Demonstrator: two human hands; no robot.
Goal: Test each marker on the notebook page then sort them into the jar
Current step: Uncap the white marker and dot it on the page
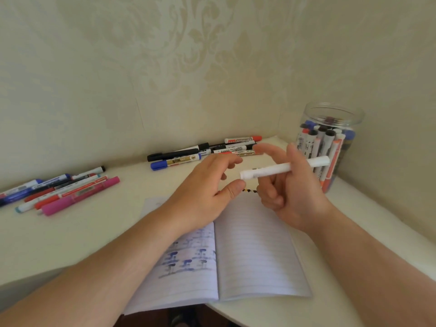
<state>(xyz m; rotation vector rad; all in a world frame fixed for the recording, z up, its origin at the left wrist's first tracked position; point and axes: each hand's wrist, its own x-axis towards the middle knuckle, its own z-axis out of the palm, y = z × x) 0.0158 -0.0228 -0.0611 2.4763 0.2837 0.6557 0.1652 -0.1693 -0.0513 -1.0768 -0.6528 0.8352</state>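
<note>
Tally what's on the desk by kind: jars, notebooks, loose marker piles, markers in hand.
Jar: 1
Notebook: 1
Loose marker piles: 2, left pile and back pile
Marker in hand: 1, white marker in right hand
Total: 5
Single markers in the piles and the jar overlap too much to count.

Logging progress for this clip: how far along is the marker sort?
Partway. Done: the jar already holds many markers, and the notebook left page carries ink test marks. In hand: the right hand holds a white marker; the left hand is open beside it. Left: two piles on the table, the left pile and the back pile.
</note>
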